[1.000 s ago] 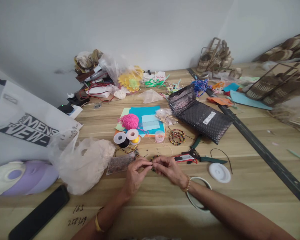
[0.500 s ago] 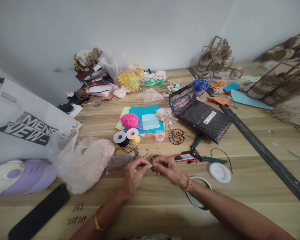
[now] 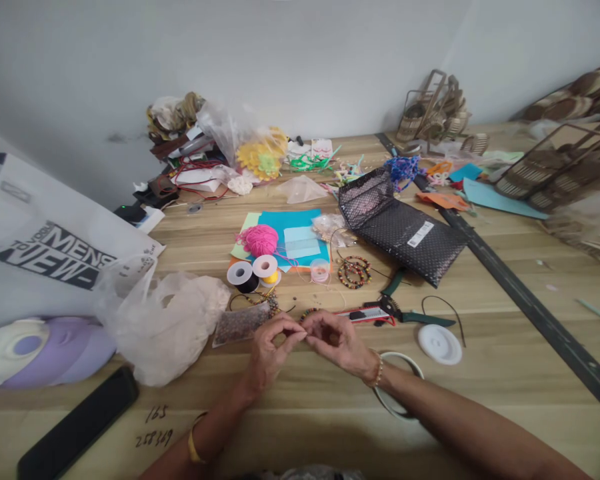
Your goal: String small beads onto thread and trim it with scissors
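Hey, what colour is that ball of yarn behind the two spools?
Bright pink; the ball of yarn shows best in the head view.

Black phone [image 3: 77,425] at lower left; white printed bag [image 3: 45,200] behind purple-cream object [image 3: 75,357]; yellow flower [image 3: 261,157] near wall [image 3: 310,67].

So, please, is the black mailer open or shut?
Open. The flap of the black mailer is turned back, not folded down over it. I cannot tell whether anything is inside.

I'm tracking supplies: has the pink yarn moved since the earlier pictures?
No; the pink yarn sits in the same spot against the blue paper.
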Tool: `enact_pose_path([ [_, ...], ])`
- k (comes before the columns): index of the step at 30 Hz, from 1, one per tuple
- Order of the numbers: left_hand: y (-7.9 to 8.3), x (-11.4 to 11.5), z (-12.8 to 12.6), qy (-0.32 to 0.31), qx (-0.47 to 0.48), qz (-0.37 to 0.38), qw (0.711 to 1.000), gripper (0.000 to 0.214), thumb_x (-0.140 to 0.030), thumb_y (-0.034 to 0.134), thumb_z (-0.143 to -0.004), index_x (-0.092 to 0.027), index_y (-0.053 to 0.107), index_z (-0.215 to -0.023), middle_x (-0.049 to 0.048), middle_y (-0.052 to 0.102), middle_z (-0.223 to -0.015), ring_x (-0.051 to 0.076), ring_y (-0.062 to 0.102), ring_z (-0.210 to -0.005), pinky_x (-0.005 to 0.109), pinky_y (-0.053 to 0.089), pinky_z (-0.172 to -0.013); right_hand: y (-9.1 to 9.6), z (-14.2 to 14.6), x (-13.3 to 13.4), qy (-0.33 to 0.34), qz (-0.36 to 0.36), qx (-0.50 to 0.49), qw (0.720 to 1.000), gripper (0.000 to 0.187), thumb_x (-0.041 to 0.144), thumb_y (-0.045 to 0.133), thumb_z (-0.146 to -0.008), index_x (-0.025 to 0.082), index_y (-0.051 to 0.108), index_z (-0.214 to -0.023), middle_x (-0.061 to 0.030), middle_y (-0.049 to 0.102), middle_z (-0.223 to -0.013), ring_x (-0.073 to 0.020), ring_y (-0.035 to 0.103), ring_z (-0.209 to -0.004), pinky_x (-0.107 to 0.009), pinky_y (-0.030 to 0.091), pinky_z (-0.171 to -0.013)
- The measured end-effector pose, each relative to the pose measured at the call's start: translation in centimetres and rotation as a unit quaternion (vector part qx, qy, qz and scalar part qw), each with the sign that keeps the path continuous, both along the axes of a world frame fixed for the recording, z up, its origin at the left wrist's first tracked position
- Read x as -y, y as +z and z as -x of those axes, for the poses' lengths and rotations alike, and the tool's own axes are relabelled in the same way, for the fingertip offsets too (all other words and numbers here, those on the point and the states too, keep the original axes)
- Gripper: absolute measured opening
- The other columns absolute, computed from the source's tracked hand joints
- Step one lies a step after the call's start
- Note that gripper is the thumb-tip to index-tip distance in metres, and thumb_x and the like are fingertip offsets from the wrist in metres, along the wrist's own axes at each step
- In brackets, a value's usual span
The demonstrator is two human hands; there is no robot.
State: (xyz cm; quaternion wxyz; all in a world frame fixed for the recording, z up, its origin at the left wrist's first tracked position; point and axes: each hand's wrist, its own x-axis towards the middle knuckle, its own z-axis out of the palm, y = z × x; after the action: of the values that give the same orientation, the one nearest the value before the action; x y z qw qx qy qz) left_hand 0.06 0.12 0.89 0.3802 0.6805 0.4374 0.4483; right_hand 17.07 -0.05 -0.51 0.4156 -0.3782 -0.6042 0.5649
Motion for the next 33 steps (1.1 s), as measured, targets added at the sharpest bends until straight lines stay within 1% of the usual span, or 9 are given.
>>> enact_pose_path([
  [4, -0.2, 0.0, 0.2, 0.018, 0.007, -0.010, 1.000, 0.013, -0.020, 0.065, -0.078, -0.015, 0.066, -0.066, 0.0017, 0.060, -0.064, 0.013, 0.055, -0.063, 0.023, 0.043, -0.060, -0.5, 0.1, -0.2, -0.017, 0.002, 0.021, 1.000, 0.022, 0.036, 0.059, -0.082, 0.015, 0.058, -0.076, 0.0032, 0.045, -0.058, -0.0088, 0.036, -0.052, -0.022, 0.029, -0.048],
  [7, -0.3, 0.0, 0.3, 0.024, 0.017, -0.013, 0.999, 0.012, -0.020, 0.064, -0.078, -0.015, 0.065, -0.067, 0.0016, 0.060, -0.065, 0.013, 0.055, -0.064, 0.023, 0.043, -0.060, -0.5, 0.0, -0.2, -0.033, 0.004, 0.031, 0.999, 0.020, 0.035, 0.061, -0.081, 0.015, 0.059, -0.080, 0.0039, 0.045, -0.057, -0.0085, 0.035, -0.051, -0.021, 0.027, -0.047],
  [12, 0.0, 0.0, 0.1, 0.019, -0.004, -0.037, 0.999, 0.011, -0.018, 0.065, -0.078, -0.015, 0.065, -0.067, 0.0015, 0.061, -0.064, 0.013, 0.056, -0.062, 0.022, 0.044, -0.060, -0.4, 0.0, 0.0, -0.003, 0.014, -0.018, 1.000, 0.023, 0.038, 0.063, -0.080, 0.017, 0.059, -0.089, 0.0013, 0.052, -0.067, -0.0101, 0.043, -0.056, -0.022, 0.035, -0.051],
  [14, 0.1, 0.0, 0.1, 0.017, -0.015, -0.050, 0.998, 0.011, -0.018, 0.065, -0.078, -0.015, 0.066, -0.068, 0.0017, 0.061, -0.064, 0.013, 0.056, -0.062, 0.022, 0.044, -0.059, -0.5, 0.1, 0.0, -0.003, 0.014, -0.027, 1.000, 0.023, 0.039, 0.062, -0.081, 0.017, 0.059, -0.086, 0.0006, 0.053, -0.068, -0.0108, 0.045, -0.059, -0.022, 0.036, -0.053],
  [18, 0.0, -0.1, 0.1, 0.021, -0.039, -0.068, 0.997, 0.012, -0.019, 0.064, -0.079, -0.015, 0.066, -0.068, 0.0021, 0.062, -0.064, 0.013, 0.057, -0.061, 0.022, 0.045, -0.058, -0.8, 0.1, -0.1, -0.012, 0.006, -0.011, 1.000, 0.025, 0.041, 0.059, -0.083, 0.016, 0.058, -0.078, 0.0018, 0.049, -0.062, -0.0102, 0.041, -0.056, -0.023, 0.034, -0.052],
  [24, 0.3, -0.2, 0.2, 0.011, -0.069, -0.098, 0.993, 0.012, -0.021, 0.062, -0.081, -0.015, 0.065, -0.071, 0.0029, 0.063, -0.066, 0.014, 0.059, -0.063, 0.024, 0.047, -0.060, -0.7, -0.1, -0.3, -0.014, -0.037, 0.018, 0.999, 0.024, 0.039, 0.058, -0.085, 0.016, 0.058, -0.077, 0.0003, 0.051, -0.065, -0.0109, 0.044, -0.058, -0.023, 0.036, -0.054],
  [28, 0.7, -1.1, 1.3, 0.045, -0.109, -0.109, 0.987, 0.010, -0.023, 0.061, -0.082, -0.016, 0.066, -0.078, 0.0047, 0.065, -0.076, 0.016, 0.061, -0.073, 0.028, 0.049, -0.069, -0.4, -0.3, -0.3, -0.045, -0.048, -0.008, 0.998, 0.022, 0.037, 0.054, -0.089, 0.017, 0.056, -0.080, -0.0013, 0.054, -0.069, -0.0117, 0.048, -0.059, -0.024, 0.039, -0.054],
  [30, 0.7, -1.8, 2.2, 0.054, -0.144, -0.108, 0.982, 0.011, -0.021, 0.058, -0.084, -0.016, 0.066, -0.079, 0.0057, 0.065, -0.080, 0.017, 0.061, -0.078, 0.029, 0.049, -0.072, -0.1, -0.5, -0.3, -0.078, -0.076, -0.014, 0.994, 0.019, 0.034, 0.053, -0.090, 0.017, 0.056, -0.081, -0.0022, 0.054, -0.072, -0.0122, 0.049, -0.060, -0.025, 0.040, -0.055],
  [33, 0.6, -2.8, 3.8, 0.039, -0.216, -0.117, 0.969, 0.010, -0.018, 0.059, -0.082, -0.017, 0.068, -0.079, 0.0055, 0.062, -0.081, 0.018, 0.059, -0.080, 0.032, 0.048, -0.075, 0.6, -0.8, -0.2, -0.110, -0.146, -0.003, 0.983, 0.014, 0.028, 0.052, -0.090, 0.018, 0.056, -0.081, -0.0042, 0.056, -0.076, -0.0153, 0.051, -0.069, -0.028, 0.042, -0.063],
])
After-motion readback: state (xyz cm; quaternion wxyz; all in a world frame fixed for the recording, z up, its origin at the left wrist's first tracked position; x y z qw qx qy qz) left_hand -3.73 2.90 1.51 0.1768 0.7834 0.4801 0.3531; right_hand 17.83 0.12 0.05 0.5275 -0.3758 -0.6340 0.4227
